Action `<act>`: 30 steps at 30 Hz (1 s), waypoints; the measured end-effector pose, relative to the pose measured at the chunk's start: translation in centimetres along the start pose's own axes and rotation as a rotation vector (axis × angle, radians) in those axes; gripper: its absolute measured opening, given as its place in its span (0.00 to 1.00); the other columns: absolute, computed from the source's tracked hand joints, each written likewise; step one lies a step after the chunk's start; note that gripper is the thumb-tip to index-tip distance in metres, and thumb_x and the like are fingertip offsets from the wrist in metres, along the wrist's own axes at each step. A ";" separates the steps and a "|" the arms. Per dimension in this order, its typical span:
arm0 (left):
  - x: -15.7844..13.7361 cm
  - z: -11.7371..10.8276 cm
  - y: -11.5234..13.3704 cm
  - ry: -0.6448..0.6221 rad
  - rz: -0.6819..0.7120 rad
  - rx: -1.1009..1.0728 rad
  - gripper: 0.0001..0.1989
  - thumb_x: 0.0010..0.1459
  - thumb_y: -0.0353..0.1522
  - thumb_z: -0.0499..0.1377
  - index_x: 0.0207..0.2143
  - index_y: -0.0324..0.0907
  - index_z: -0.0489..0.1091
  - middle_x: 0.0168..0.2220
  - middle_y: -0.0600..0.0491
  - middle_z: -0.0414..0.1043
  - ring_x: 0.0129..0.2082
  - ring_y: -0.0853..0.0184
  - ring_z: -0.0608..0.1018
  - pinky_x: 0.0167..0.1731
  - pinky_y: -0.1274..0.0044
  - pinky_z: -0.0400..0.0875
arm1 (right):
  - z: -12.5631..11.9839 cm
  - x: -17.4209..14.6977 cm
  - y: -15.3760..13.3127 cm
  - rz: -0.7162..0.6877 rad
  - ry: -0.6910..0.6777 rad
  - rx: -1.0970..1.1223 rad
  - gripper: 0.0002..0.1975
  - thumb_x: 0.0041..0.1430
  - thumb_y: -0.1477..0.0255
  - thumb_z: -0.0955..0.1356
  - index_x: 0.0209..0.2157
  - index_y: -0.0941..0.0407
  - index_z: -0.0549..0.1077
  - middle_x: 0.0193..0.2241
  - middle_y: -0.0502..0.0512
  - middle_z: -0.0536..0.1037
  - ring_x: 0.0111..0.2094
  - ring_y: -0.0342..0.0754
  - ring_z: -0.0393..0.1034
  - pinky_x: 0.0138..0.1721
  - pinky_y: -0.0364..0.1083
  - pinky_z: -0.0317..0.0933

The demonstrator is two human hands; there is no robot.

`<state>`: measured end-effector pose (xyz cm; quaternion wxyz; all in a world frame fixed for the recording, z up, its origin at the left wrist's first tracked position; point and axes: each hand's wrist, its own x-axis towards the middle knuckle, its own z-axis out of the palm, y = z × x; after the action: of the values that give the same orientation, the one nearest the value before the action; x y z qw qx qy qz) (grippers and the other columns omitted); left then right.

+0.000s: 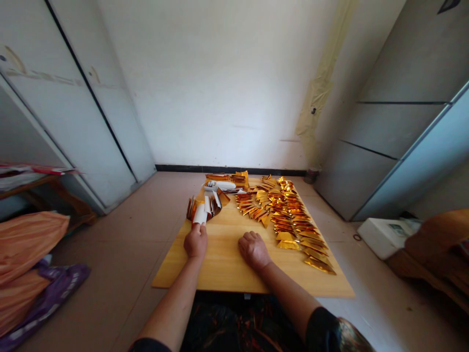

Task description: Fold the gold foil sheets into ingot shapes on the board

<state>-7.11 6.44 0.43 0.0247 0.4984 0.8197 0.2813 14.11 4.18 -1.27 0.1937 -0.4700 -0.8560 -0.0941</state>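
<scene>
My left hand pinches the near end of a curled sheet of foil paper, its white side showing. Beside and beyond this sheet lies a loose pile of curled foil paper sheets, some white, some copper-gold. At the middle of the wooden table my right hand rests on the top, fingers curled in, with nothing visible in it. To its right, folded gold foil pieces are lined up in overlapping rows. A curved row of the same pieces lies further left.
The wooden table stands near a white wall. More foil stacks lie at its far edge. A grey refrigerator and a white box are on the right. Cabinets and orange and purple bags are on the left.
</scene>
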 end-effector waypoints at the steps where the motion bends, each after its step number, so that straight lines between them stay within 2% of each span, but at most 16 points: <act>1: -0.2 -0.1 -0.1 0.021 -0.008 -0.012 0.17 0.61 0.38 0.47 0.29 0.42 0.73 0.27 0.47 0.75 0.25 0.64 0.73 0.22 0.78 0.52 | 0.0 0.0 0.0 0.002 0.002 0.000 0.09 0.60 0.74 0.64 0.26 0.56 0.71 0.28 0.52 0.70 0.32 0.46 0.60 0.33 0.45 0.48; 5: -0.7 -0.4 -0.8 0.081 -0.008 -0.087 0.15 0.61 0.37 0.48 0.28 0.42 0.71 0.26 0.48 0.75 0.24 0.66 0.71 0.23 0.78 0.51 | 0.0 0.0 0.0 0.007 0.002 0.003 0.09 0.60 0.74 0.64 0.26 0.56 0.71 0.28 0.52 0.71 0.32 0.46 0.60 0.33 0.45 0.48; 11: -1.3 -0.7 -1.2 0.111 0.012 -0.273 0.14 0.59 0.38 0.48 0.25 0.43 0.66 0.22 0.52 0.70 0.25 0.66 0.70 0.24 0.79 0.55 | 0.2 0.1 0.0 0.004 0.015 0.009 0.08 0.60 0.74 0.64 0.27 0.56 0.71 0.28 0.52 0.71 0.32 0.46 0.60 0.33 0.44 0.50; 14: -2.5 -1.2 -0.5 0.107 0.016 -0.471 0.14 0.59 0.39 0.47 0.24 0.43 0.63 0.20 0.55 0.67 0.24 0.68 0.69 0.26 0.79 0.58 | 0.4 0.1 0.0 0.020 0.023 0.022 0.09 0.59 0.74 0.64 0.26 0.56 0.71 0.27 0.52 0.71 0.32 0.46 0.61 0.34 0.44 0.52; 16: -3.4 -1.8 0.4 0.039 0.011 -0.658 0.15 0.59 0.41 0.47 0.24 0.43 0.62 0.19 0.57 0.64 0.22 0.70 0.68 0.25 0.79 0.59 | 0.3 0.1 0.2 0.046 0.034 0.090 0.09 0.59 0.74 0.64 0.25 0.56 0.71 0.27 0.53 0.72 0.32 0.46 0.63 0.35 0.44 0.54; 18: -4.1 -2.2 1.5 -0.074 -0.005 -0.863 0.17 0.57 0.44 0.50 0.23 0.43 0.60 0.17 0.59 0.61 0.18 0.72 0.65 0.21 0.80 0.58 | 0.1 0.1 0.5 0.097 0.073 0.262 0.08 0.59 0.73 0.63 0.28 0.56 0.72 0.29 0.54 0.73 0.34 0.46 0.65 0.38 0.44 0.57; 20: -4.3 -2.4 2.6 -0.173 -0.058 -1.098 0.18 0.55 0.47 0.52 0.24 0.42 0.61 0.17 0.61 0.59 0.16 0.75 0.62 0.18 0.81 0.56 | -0.1 0.2 1.1 0.219 0.136 0.530 0.10 0.61 0.69 0.62 0.33 0.56 0.73 0.32 0.56 0.74 0.37 0.47 0.67 0.40 0.45 0.59; 22: -4.2 -2.3 3.4 -0.279 -0.091 -1.239 0.19 0.51 0.47 0.56 0.25 0.40 0.63 0.18 0.61 0.60 0.15 0.77 0.60 0.17 0.82 0.54 | -0.2 0.3 1.7 0.438 0.203 0.836 0.15 0.62 0.62 0.60 0.36 0.56 0.73 0.33 0.56 0.75 0.38 0.49 0.68 0.39 0.46 0.61; 25: -3.7 -1.6 4.0 -0.441 -0.160 -1.285 0.21 0.44 0.47 0.62 0.29 0.38 0.69 0.19 0.59 0.65 0.17 0.77 0.65 0.18 0.83 0.55 | -0.5 0.4 2.4 0.749 0.283 1.271 0.24 0.60 0.52 0.57 0.40 0.55 0.71 0.35 0.57 0.76 0.37 0.51 0.70 0.36 0.48 0.64; 27: -3.5 -1.2 4.2 -0.490 -0.178 -1.284 0.23 0.41 0.46 0.63 0.33 0.36 0.72 0.25 0.54 0.71 0.23 0.73 0.71 0.22 0.81 0.60 | -1.1 0.4 2.6 0.797 0.298 1.493 0.29 0.59 0.48 0.54 0.42 0.55 0.70 0.37 0.58 0.76 0.38 0.51 0.71 0.36 0.49 0.64; 30: -3.8 -0.9 4.2 -0.543 -0.142 -1.288 0.23 0.41 0.45 0.65 0.33 0.35 0.74 0.29 0.50 0.74 0.29 0.68 0.73 0.27 0.79 0.65 | -2.5 0.0 2.5 0.680 0.263 1.578 0.28 0.57 0.47 0.57 0.42 0.55 0.71 0.41 0.59 0.76 0.43 0.52 0.70 0.42 0.49 0.62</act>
<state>-2.10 4.41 2.32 0.5372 0.3827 0.4853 0.5741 16.80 4.62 0.98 0.5779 -0.4139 -0.4551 0.5362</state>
